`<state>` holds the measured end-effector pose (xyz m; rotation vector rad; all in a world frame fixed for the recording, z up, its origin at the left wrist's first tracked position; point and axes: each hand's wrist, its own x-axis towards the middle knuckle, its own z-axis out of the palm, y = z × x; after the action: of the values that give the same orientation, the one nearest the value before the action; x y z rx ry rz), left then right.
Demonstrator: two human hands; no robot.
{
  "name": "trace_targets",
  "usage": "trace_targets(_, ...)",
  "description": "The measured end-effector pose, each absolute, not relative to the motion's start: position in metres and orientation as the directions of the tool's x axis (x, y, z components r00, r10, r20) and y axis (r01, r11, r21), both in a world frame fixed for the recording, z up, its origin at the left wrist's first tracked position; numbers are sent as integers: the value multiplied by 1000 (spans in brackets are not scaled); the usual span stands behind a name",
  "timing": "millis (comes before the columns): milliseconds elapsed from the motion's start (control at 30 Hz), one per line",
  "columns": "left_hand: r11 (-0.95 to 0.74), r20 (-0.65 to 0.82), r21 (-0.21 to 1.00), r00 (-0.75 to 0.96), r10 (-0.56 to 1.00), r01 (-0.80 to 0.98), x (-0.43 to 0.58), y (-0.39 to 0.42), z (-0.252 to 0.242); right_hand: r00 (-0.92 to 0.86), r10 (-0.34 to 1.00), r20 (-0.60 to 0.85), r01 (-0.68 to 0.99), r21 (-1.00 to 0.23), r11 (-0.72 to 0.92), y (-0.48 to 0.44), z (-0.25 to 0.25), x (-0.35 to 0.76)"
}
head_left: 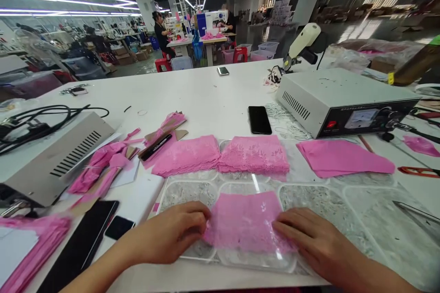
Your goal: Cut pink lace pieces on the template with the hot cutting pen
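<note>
A sheer pink lace piece lies spread over a clear plastic tray with rounded compartments, at the near edge of the table. My left hand pinches its left edge between thumb and fingers. At its right edge, my right hand is closed on the fabric, fingers together; the thumb is hidden. Just beyond are two neat stacks of pink lace, a left stack and a right stack, side by side. Farther right sits a pile of plain pink fabric pieces.
A grey metal box with a dial stands right, another vented box left. A black phone, a black marker, bundled pink strips and tweezers lie around. A person sits at distant sewing tables.
</note>
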<state>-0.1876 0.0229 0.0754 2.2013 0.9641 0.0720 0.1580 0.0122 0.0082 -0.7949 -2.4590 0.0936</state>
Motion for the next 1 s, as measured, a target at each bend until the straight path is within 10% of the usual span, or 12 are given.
trace_targets(367, -803, 149, 464, 860, 487, 374, -154, 19, 36, -677, 685, 271, 423, -618, 663, -2, 27, 99)
trace_targets(1000, -846, 127, 316, 864, 487, 430, -162, 1, 23, -730, 644, 230, 485, -490, 725, 0, 5, 76)
